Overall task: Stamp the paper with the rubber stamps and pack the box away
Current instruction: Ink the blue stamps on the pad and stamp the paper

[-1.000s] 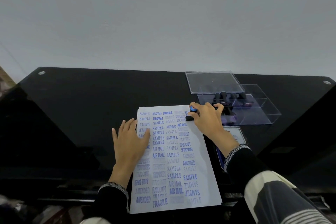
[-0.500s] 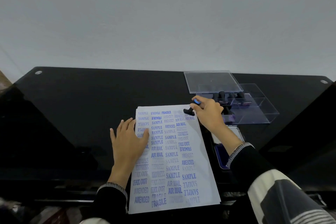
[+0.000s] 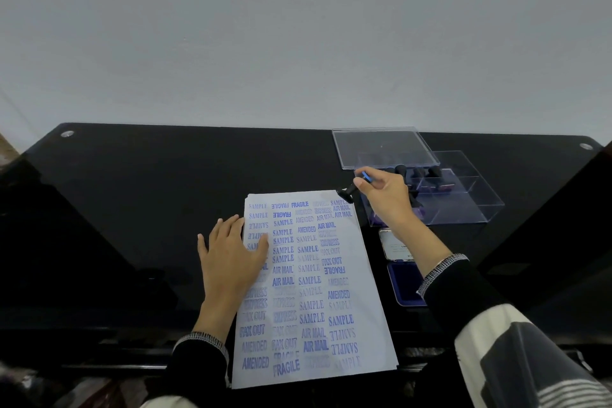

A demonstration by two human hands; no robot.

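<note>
Pinching a black-handled rubber stamp tilted, its base just off the paper's far right corner, the right hand is hovering in front of the clear box (more stamps inside). Left of that grip, the left hand is lying flat, fingers straight, pressing the paper's left edge.

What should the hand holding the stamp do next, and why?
Probably carry the stamp to the clear box and set it beside the other stamps. The right hand holds it off the top corner of the paper, near the open box, and the page is crowded with prints. The left hand lies flat on the paper.
</note>
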